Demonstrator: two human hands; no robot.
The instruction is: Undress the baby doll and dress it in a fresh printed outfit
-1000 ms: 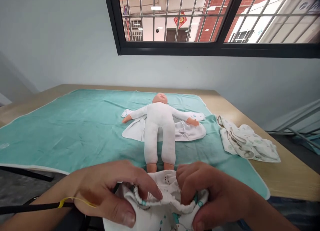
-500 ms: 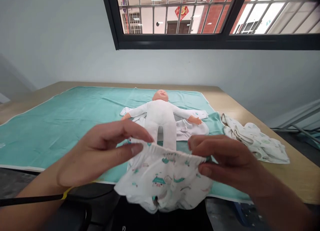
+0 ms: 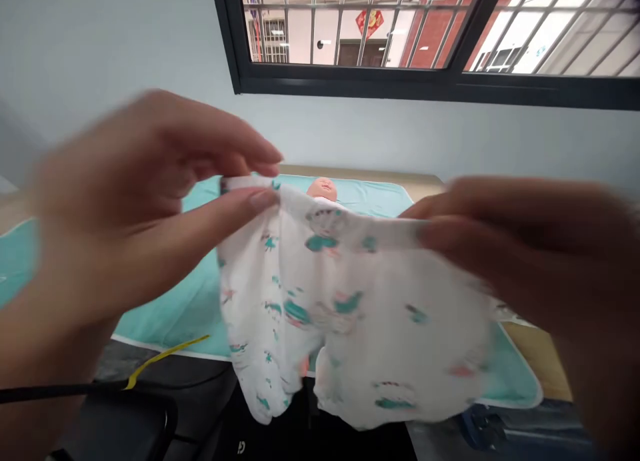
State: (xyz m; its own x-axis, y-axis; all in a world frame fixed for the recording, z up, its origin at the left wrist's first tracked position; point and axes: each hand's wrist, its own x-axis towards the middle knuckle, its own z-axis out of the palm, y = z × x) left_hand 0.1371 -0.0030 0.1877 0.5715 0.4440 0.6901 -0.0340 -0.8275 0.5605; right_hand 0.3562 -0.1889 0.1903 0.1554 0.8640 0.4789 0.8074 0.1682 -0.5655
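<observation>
The left hand [image 3: 135,194] and the blurred right hand [image 3: 520,248] each grip the waistband [image 3: 345,214] of the printed pants [image 3: 345,281] — hanging between them, waistband toward twelve o'clock, legs toward six — in front of the doll [image 3: 323,188].

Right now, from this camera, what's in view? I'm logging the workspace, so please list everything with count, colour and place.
Printed pants: one, white with green prints, between both hands
Doll: one, pinkish head, behind the pants, mostly hidden
Sheet: one, turquoise, on the table
Table: one, light wood, beneath the sheet
Wall: pale grey, behind the table
Barred window: one, dark-framed, top
Diamond decoration: one, red, beyond the window
Seat-like object: one, black, lower left
Cable: one, black, lower left
Yellow tie: one, on the cable
Left hand: one, holding the waistband
Right hand: one, blurred, gripping the waistband
</observation>
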